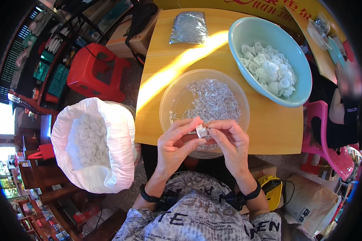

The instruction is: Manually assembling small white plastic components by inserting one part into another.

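Over the near rim of a round clear bowl, both my hands meet at a small white plastic part. My left hand grips its left side between thumb and fingers. From the right, my right hand pinches close against the part; a tiny clear piece seems to be between its fingertips, too small to make out surely. Many small transparent plastic pieces fill the bowl. Beyond it on the right, a light-blue basin holds a heap of white, cup-like plastic parts.
The wooden table carries a silvery plastic bag at its far edge. Left of the table stands a white sack of whitish parts, with a red stool behind. A pink chair and another person are at the right.
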`<state>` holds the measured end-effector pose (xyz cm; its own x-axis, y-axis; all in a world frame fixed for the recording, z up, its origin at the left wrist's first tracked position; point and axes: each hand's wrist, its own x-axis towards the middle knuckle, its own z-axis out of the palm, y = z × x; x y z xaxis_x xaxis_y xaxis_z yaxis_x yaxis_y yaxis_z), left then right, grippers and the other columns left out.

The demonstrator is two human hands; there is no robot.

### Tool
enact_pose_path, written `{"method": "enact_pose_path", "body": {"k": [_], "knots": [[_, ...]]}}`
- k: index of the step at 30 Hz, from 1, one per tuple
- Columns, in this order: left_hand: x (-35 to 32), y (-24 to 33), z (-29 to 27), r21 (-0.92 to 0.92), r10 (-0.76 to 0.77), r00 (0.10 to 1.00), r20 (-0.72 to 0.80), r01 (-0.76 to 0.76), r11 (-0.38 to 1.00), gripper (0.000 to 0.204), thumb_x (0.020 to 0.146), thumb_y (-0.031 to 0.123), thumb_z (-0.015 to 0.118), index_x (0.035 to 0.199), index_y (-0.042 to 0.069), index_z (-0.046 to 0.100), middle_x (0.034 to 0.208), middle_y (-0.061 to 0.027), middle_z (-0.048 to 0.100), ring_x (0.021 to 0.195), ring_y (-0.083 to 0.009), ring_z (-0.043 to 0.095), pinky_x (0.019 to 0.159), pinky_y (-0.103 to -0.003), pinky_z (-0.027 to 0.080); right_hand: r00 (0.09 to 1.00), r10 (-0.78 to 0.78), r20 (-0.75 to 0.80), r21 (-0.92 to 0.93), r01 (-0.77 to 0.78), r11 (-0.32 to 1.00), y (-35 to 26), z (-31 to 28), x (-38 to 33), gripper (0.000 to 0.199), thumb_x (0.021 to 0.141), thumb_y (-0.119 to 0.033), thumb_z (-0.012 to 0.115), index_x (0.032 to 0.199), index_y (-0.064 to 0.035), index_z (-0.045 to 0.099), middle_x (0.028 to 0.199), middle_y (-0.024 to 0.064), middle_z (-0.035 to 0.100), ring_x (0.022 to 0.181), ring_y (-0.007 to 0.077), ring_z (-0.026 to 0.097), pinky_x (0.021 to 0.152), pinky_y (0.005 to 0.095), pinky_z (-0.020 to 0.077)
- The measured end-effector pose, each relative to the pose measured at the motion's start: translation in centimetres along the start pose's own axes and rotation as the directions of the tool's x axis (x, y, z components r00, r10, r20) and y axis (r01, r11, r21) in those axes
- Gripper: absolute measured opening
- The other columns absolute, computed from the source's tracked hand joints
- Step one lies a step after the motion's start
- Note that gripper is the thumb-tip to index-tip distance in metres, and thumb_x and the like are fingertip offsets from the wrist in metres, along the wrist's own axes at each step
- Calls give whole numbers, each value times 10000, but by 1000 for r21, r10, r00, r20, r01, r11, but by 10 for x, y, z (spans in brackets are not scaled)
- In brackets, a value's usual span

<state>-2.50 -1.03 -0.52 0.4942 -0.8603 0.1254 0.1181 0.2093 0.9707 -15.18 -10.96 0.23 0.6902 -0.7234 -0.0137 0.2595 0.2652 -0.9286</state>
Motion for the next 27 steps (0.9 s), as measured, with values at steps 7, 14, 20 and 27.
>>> {"method": "enact_pose_path", "body": {"k": [7, 14, 20, 27], "knots": [[-3, 3, 1, 202, 21, 1000, 15, -24, 979, 469, 754, -54, 706, 1201, 37, 601, 1168, -90, 568, 1030, -165, 592, 868, -268, 518, 1000, 1, -3, -29, -1, 1000, 0, -3, -2, 91, 893, -20, 590, 972, 22, 604, 1023, 106, 640, 875, 122, 611, 758, 244, 527], [3, 8, 5, 180, 27, 999, 24, -31, 983, 468, 761, -85, 680, 1206, 28, 591, 1188, -118, 564, 1027, -180, 598, 871, -279, 522, 999, 26, -27, 88, -23, 996, -1, -1, -2, 103, 905, -26, 574, 986, 34, 596, 1024, 116, 638, 912, 139, 616, 798, 266, 534], [8, 8, 9, 58, -7, 1000, 14, 6, 998, 470, 771, -53, 692, 1219, 43, 589, 1164, -89, 569, 1011, -153, 598, 869, -265, 510, 999, 48, -21, 41, -48, 998, -10, -7, 1, 95, 910, -30, 567, 977, 33, 589, 1016, 113, 641, 916, 144, 619, 820, 276, 532], [4, 11, 14, 202, 4, 999, 34, -11, 979, 444, 764, -46, 702, 1192, 10, 601, 1143, -98, 585, 964, -152, 616, 833, -259, 517, 999, 5, -42, -100, -10, 995, -1, -9, -6, 91, 902, -20, 579, 981, 22, 596, 961, 85, 639, 842, 110, 613, 759, 238, 514]]}}
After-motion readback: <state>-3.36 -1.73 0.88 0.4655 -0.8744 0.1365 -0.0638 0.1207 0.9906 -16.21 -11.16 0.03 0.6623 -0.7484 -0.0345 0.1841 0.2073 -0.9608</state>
